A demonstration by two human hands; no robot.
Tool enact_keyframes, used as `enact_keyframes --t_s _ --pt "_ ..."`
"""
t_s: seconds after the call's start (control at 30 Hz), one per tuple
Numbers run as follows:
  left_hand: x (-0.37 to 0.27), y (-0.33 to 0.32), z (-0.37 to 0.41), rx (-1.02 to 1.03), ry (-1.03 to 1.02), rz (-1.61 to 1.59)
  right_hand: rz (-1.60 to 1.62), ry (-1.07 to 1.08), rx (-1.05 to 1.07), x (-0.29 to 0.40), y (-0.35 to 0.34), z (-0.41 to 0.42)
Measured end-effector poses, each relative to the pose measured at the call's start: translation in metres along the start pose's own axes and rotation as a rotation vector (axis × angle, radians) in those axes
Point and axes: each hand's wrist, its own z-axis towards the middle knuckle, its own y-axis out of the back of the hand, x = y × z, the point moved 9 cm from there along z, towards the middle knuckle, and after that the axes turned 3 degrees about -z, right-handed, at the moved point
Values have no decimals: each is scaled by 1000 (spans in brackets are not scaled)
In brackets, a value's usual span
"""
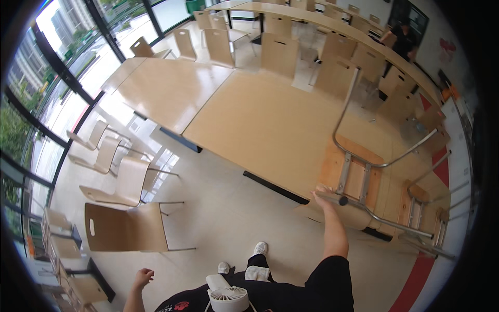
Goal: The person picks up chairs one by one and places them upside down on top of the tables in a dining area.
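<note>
An upturned chair [353,171] with a bent-wood seat and metal tube legs rests on the long wooden table [265,121]. At its near side my right hand [322,194] is closed around part of it, beside a capped tube leg end. The leg partly hides my fingers, so the exact part gripped is unclear. My left hand [144,277] hangs low at the left, loosely curled and empty, apart from everything. Closest to it stands an upright wooden chair [124,230] on the floor.
More upright chairs [132,179] line the left by the windows. Further upturned chairs [415,202] are at the right. Behind the table, several chairs [278,54] stand along a curved table [312,17]. A person [403,41] stands far right. A white fan [228,298] hangs at my chest.
</note>
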Motion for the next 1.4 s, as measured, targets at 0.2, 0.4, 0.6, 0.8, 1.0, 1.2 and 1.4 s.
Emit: enact_keyframes --t_s 0.2,0.4,0.6,0.8,1.0,1.2,1.4 --pt "16 33 12 -67 -35 114 -97 -312 225 8 8 -17" --pt "4 126 80 -263 -187 480 -276 -595 73 -16 14 -67" --pt "35 277 187 -397 -293 1077 24 -1023 152 135 -1 -221" --pt "118 337 341 -156 -202 1814 172 -933 584 243 -73 -459" --pt "165 359 377 -79 -186 1969 249 -1010 546 360 -53 -550" --pt "111 345 329 84 -377 1940 570 -1027 375 441 -100 -641" --pt "14 281 179 147 -831 1602 765 -1162 381 536 -172 -776"
